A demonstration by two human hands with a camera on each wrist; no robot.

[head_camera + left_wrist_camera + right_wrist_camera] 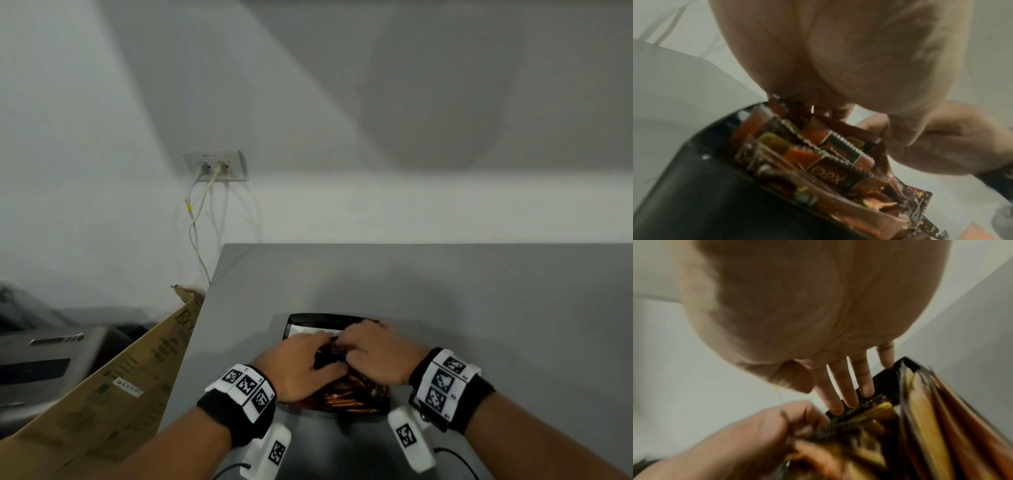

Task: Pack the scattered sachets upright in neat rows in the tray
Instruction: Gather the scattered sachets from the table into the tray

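A black tray sits on the grey table, near its front. Several brown and orange sachets stand packed in its near part. In the left wrist view the sachets lean in rows against the tray wall. My left hand curls over the sachet tops and grips a bunch of them, its thumb stretched toward the right hand. My right hand is beside it. Its straight fingers press on the sachet tops by the tray edge. A white sheet shows in the tray's far part.
An open cardboard box leans against the table's left edge, with a grey machine beyond it. A wall socket with hanging cables is behind the table's far left corner. Bare grey tabletop lies to the right and beyond the tray.
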